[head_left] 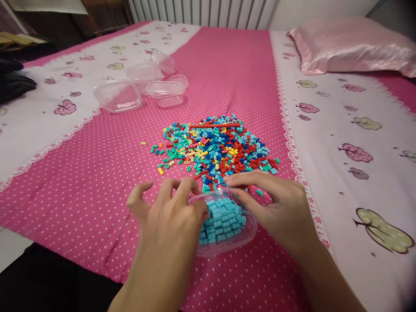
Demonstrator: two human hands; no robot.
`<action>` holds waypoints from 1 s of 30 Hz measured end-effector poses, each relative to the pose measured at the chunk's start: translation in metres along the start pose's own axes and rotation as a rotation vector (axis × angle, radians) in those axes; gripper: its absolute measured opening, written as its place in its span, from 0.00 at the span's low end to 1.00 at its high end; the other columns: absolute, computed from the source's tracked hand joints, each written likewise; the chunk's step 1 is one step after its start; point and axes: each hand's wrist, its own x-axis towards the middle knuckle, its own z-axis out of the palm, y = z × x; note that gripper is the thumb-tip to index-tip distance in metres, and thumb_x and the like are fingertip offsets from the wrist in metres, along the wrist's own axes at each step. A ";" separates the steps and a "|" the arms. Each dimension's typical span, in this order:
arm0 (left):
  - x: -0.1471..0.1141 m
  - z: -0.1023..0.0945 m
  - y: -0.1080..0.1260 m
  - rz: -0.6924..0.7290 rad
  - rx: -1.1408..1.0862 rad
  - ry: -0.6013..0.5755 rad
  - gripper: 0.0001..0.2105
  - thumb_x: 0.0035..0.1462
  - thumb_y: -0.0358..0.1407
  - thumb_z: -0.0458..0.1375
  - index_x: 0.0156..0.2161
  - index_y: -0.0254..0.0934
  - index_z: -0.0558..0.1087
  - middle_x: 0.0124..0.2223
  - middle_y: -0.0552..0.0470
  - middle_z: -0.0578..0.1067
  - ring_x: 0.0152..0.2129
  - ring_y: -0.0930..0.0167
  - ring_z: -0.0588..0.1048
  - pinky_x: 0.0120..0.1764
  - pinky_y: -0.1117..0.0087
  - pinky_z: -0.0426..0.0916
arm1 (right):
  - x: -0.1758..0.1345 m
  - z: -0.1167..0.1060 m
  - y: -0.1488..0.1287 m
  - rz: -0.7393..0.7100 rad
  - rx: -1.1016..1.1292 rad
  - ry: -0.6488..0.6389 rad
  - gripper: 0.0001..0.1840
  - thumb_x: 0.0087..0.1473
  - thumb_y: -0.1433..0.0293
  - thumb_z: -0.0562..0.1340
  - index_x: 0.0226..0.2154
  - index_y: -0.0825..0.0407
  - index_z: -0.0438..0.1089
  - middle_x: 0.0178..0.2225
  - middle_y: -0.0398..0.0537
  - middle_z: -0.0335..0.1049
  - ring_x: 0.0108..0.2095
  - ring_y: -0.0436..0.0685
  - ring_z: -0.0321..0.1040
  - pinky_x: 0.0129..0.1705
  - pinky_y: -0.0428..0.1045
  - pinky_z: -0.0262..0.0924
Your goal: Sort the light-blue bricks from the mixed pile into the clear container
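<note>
A clear plastic container point(248, 236) stands close to me, partly filled with light blue toy bricks point(224, 219) packed together. My left hand point(169, 216) is at its left side, fingers apart and bent, with the thumb over the rim by the bricks. On the right, my right hand point(279, 206) brings thumb and index finger close together above the far rim, at the near edge of a loose brick pile point(221, 147). Whatever lies between those fingertips is too small to make out. Red, blue, green, yellow and light blue bricks are mixed in the pile.
Several clear plastic containers point(118, 97) rest farther back on the left of the pink bedspread point(107, 173). A long red stick point(214, 125) lies across the pile's far side. Stray bricks point(160, 171) are scattered left of the pile. A pink pillow point(354, 47) is at the back right.
</note>
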 end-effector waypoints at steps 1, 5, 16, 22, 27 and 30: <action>0.001 0.000 -0.001 0.003 -0.016 0.003 0.13 0.55 0.24 0.64 0.26 0.47 0.79 0.43 0.52 0.78 0.43 0.58 0.70 0.54 0.39 0.52 | 0.000 0.000 0.000 0.007 0.025 -0.010 0.10 0.57 0.78 0.67 0.36 0.46 0.77 0.37 0.39 0.83 0.38 0.53 0.81 0.44 0.48 0.75; 0.002 -0.007 -0.008 0.051 -0.060 0.105 0.12 0.59 0.29 0.63 0.30 0.51 0.81 0.41 0.54 0.79 0.41 0.59 0.72 0.54 0.43 0.53 | 0.002 -0.002 -0.003 0.014 0.097 -0.041 0.10 0.57 0.78 0.67 0.34 0.46 0.78 0.40 0.41 0.83 0.41 0.54 0.81 0.48 0.51 0.75; -0.006 -0.011 -0.014 0.096 -0.158 0.176 0.08 0.67 0.37 0.58 0.43 0.58 0.78 0.48 0.60 0.79 0.43 0.62 0.76 0.52 0.49 0.49 | 0.001 0.000 -0.011 0.006 0.285 -0.189 0.06 0.58 0.76 0.68 0.33 0.48 0.76 0.33 0.39 0.81 0.34 0.50 0.79 0.39 0.44 0.71; -0.006 -0.013 -0.014 0.080 -0.170 0.180 0.07 0.65 0.37 0.59 0.43 0.55 0.77 0.48 0.59 0.79 0.42 0.64 0.76 0.52 0.51 0.49 | -0.001 0.002 -0.011 0.015 0.278 -0.230 0.05 0.59 0.74 0.67 0.32 0.47 0.75 0.32 0.39 0.80 0.34 0.51 0.78 0.39 0.46 0.71; -0.003 -0.014 -0.014 0.068 -0.189 0.144 0.07 0.62 0.34 0.60 0.39 0.53 0.79 0.47 0.59 0.79 0.42 0.62 0.75 0.52 0.50 0.49 | -0.001 0.003 -0.011 -0.001 0.252 -0.222 0.04 0.58 0.72 0.69 0.34 0.47 0.76 0.34 0.39 0.81 0.36 0.51 0.79 0.41 0.45 0.72; -0.006 -0.014 -0.013 0.083 -0.119 0.128 0.10 0.59 0.30 0.61 0.30 0.49 0.79 0.42 0.56 0.80 0.40 0.60 0.73 0.52 0.48 0.51 | -0.001 0.001 -0.010 -0.011 0.185 -0.163 0.04 0.57 0.70 0.70 0.37 0.47 0.77 0.39 0.43 0.82 0.41 0.54 0.79 0.45 0.48 0.73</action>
